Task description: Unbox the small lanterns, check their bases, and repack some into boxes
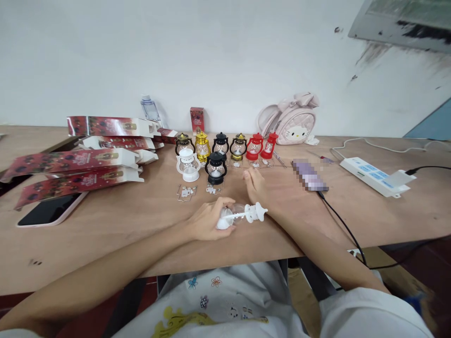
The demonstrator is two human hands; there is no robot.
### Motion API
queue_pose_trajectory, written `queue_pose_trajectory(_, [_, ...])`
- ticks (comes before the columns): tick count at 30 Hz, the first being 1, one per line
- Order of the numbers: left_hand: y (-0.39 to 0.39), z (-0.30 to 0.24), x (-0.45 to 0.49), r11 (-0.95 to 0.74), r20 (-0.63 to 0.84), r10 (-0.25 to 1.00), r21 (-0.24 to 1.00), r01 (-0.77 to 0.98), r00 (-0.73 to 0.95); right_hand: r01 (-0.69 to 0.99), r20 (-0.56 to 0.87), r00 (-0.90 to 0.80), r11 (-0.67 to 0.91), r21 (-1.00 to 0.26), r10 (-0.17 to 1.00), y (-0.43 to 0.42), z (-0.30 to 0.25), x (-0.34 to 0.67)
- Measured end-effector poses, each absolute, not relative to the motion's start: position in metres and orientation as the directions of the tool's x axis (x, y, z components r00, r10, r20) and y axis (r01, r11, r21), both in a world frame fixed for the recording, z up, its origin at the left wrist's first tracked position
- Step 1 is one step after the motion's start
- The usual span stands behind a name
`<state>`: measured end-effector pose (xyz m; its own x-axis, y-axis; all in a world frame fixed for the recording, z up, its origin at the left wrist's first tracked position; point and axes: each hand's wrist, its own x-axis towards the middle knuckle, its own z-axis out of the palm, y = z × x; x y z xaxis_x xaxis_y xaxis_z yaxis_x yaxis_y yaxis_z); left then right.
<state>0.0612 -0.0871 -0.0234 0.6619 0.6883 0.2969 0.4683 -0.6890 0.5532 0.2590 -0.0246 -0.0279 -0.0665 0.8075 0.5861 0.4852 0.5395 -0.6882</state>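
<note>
My left hand [209,218] is wrapped round the base of a small white lantern [239,214]. The lantern is tipped on its side just above or on the table, its white cap toward the right and its clear body in the middle. Beyond the cap, my right hand [256,188] rests on the table with its fingers curled in; whatever they hold, if anything, is hidden. In front of my hands stand a white lantern [189,165] and a black lantern [216,168]. Small loose parts with thin bent wire [186,192] lie on the table near them.
Behind are several gold, black and red lanterns [254,146], a small red box [197,120] and a pink bag [294,122]. Unfolded red boxes [73,162] and a phone [52,209] lie left. At right are another phone [308,175], its cable, and a white power strip [373,176].
</note>
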Motion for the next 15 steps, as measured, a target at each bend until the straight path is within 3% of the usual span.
queue_pose_trajectory(4, [-0.087, -0.025, 0.061, -0.730, 0.331, 0.658, 0.499, 0.467, 0.676, 0.743, 0.549, -0.306, 0.556, -0.374, 0.778, -0.018, -0.039, 0.260])
queue_pose_trajectory(7, [-0.086, -0.024, 0.061, -0.801, 0.411, 0.588, 0.412, 0.434, 0.697, 0.858, 0.431, -0.353, 0.471, -0.203, 0.830, -0.017, -0.041, 0.257])
queue_pose_trajectory(11, [-0.086, -0.021, 0.060, -0.833, 0.503, 0.552, 0.289, 0.472, 0.665, 0.926, 0.312, -0.341, 0.374, -0.052, 0.887, -0.022, -0.034, 0.253])
queue_pose_trajectory(15, [-0.083, -0.020, 0.061, -0.843, 0.585, 0.519, 0.226, 0.489, 0.623, 0.941, 0.302, -0.331, 0.336, 0.036, 0.894, -0.026, -0.028, 0.250])
